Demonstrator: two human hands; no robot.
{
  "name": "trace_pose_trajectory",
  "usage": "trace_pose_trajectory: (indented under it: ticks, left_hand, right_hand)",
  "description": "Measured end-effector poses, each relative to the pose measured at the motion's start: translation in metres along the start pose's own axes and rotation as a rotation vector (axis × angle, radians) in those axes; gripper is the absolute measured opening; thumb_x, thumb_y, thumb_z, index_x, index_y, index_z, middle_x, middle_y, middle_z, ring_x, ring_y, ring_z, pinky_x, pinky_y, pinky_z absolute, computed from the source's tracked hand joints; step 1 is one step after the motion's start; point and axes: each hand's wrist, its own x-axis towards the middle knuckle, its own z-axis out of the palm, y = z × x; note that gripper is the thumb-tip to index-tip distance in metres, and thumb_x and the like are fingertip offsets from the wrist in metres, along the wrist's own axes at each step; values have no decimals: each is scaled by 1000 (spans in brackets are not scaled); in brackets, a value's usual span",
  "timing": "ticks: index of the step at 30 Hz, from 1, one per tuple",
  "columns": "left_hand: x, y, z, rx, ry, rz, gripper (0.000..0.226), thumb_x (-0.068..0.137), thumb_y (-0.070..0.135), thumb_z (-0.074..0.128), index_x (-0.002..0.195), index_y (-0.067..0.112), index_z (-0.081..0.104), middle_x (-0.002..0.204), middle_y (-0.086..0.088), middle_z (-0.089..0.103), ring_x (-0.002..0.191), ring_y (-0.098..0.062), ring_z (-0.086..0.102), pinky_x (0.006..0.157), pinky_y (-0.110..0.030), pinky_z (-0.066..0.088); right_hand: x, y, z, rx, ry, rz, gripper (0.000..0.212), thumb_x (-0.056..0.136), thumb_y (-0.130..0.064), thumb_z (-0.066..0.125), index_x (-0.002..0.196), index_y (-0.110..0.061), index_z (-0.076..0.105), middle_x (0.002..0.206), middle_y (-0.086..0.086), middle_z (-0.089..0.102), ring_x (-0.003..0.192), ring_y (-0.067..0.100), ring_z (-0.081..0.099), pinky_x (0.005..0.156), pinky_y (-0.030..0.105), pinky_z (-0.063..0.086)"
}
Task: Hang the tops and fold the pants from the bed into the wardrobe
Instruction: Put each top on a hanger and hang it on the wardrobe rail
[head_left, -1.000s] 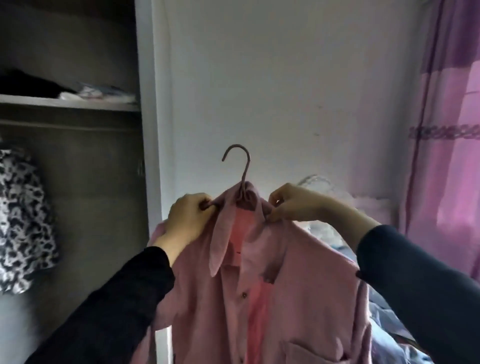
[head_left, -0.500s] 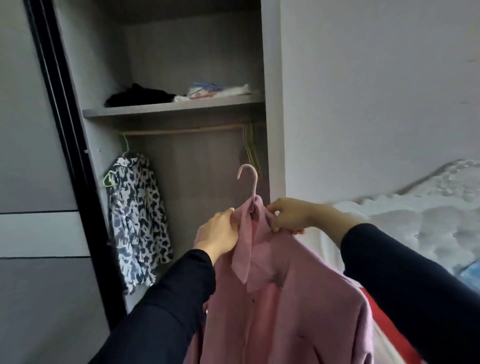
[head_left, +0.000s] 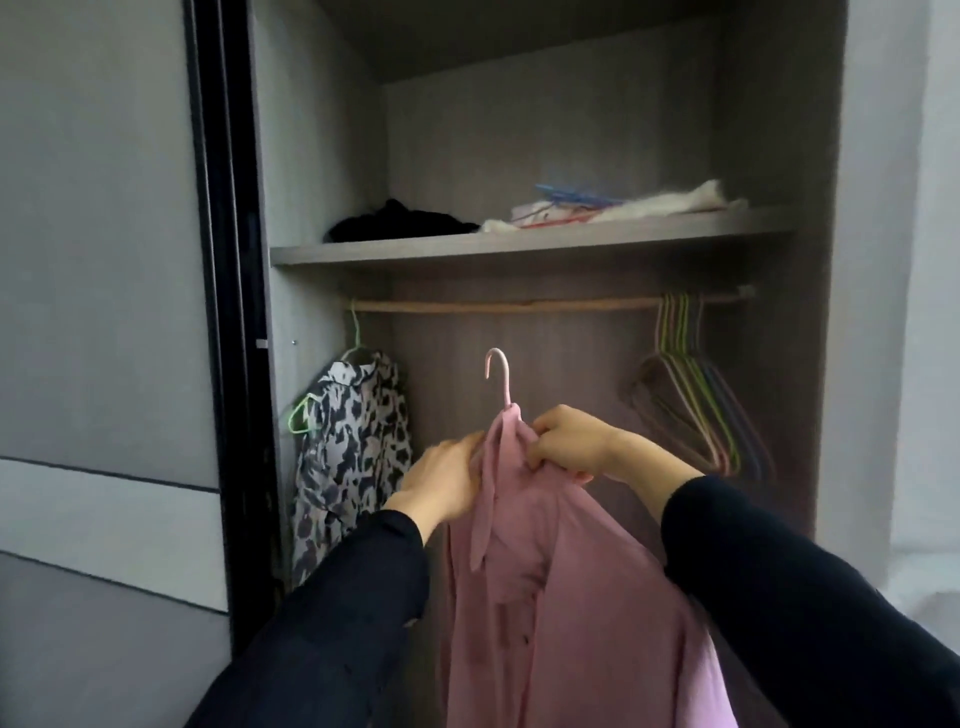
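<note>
Right hand (head_left: 569, 441), fingers curled, grips the bunched collar of the pink shirt (head_left: 561, 597) just right of the hanger's neck. The left hand (head_left: 447, 475) reaches with fingers nearly straight to the collar's left edge and touches it; whether it pinches the cloth cannot be told. The shirt hangs from both hands in front of the open wardrobe, its body falling down and to the right. It is not yet on the rod (head_left: 519, 305). The hook (head_left: 496, 374) stands upright above and between the hands, slightly nearer the right one, and below the rod, with its tip curling left. The rod runs left to right under the shelf (head_left: 519, 249). The hook shows its curve broadside, so it appears to lie roughly along the rod and would probably need a turn to cross it. A bare stretch of rod lies directly above the hook. It is bounded on the left by a printed top (head_left: 353, 441) hanging near the wardrobe's side wall, and on the right by a cluster of spare hangers (head_left: 696, 410). The coming move is judged to be a lift up and forward into this gap. The shelf sits close over the rod, so the hook has little room to clear the rod from above. The printed top is near the left hand, the spare hangers farther off.
</note>
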Motion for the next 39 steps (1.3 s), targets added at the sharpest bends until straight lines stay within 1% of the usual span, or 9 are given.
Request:
trace_pose_trajectory:
  ticks: [4, 9, 16, 19, 24, 27, 31, 34, 39]
  left_hand:
    - [66, -53, -11, 92, 72, -61, 48, 99, 28, 40, 146, 28, 35, 143, -7, 47, 128, -29, 47, 101, -40, 44]
    - [156, -121, -36, 150, 170, -76, 52, 98, 27, 44, 148, 21, 33, 148, -8, 42, 134, -29, 40, 107, -39, 39]
    - [271, -217, -74, 234, 297, -19, 51, 101, 29, 37, 150, 21, 27, 159, -10, 19, 145, -27, 18, 116, -38, 25]
    - [310, -247, -95, 256, 390, -29, 50, 102, 32, 33, 150, 21, 27, 158, -9, 20, 143, -28, 20, 113, -39, 27]
    - [364, -288, -116, 165, 407, -37, 47, 103, 32, 26, 149, 23, 31, 154, -10, 29, 140, -29, 27, 113, -36, 24]
    - [371, -302, -110, 162, 478, 22, 44, 103, 29, 30, 145, 22, 39, 148, -9, 39, 134, -29, 36, 110, -34, 28]
    - [376, -308, -108, 156, 595, 94, 39, 101, 28, 36, 136, 22, 52, 137, -7, 51, 125, -29, 44, 103, -35, 36]
    - [379, -307, -112, 132, 592, 89, 39, 101, 30, 35, 134, 22, 54, 136, -8, 52, 123, -30, 47, 102, -36, 39]
    - [379, -305, -121, 138, 523, 72, 40, 102, 31, 32, 137, 24, 51, 139, -9, 48, 125, -31, 46, 102, -36, 38]
  right_hand:
    - [78, -20, 4, 58, 33, -43, 23, 82, -12, 62, 61, -12, 52, 63, 5, 47, 54, 21, 43, 42, 20, 34]
    - [166, -54, 7, 74, 126, -100, 22, 81, -12, 65, 62, -13, 54, 64, 0, 53, 56, 12, 50, 47, 20, 36]
    - [286, -84, 26, 133, 306, -100, 30, 81, -11, 65, 55, -15, 52, 59, -1, 50, 55, 13, 46, 45, 23, 31]
    - [325, -90, 32, 156, 352, -95, 29, 81, -12, 63, 54, -16, 53, 58, -1, 51, 55, 13, 47, 46, 24, 32]
    - [383, -108, 54, 177, 369, -87, 27, 83, -13, 59, 58, -17, 50, 59, -2, 50, 55, 11, 46, 43, 22, 30]
    - [409, -115, 80, 233, 377, -84, 17, 86, -14, 57, 69, -13, 55, 63, 0, 51, 57, 13, 48, 39, 17, 32]
    - [434, -122, 115, 273, 387, -68, 14, 88, -23, 53, 86, -10, 57, 85, 10, 59, 78, 22, 55, 59, 25, 37]
    - [440, -128, 132, 250, 386, -55, 21, 91, -21, 48, 95, -5, 62, 102, 18, 66, 92, 30, 63, 66, 27, 39]
    - [438, -132, 150, 263, 409, -32, 27, 96, -16, 40, 111, 0, 57, 118, 20, 61, 109, 36, 59, 76, 30, 44]
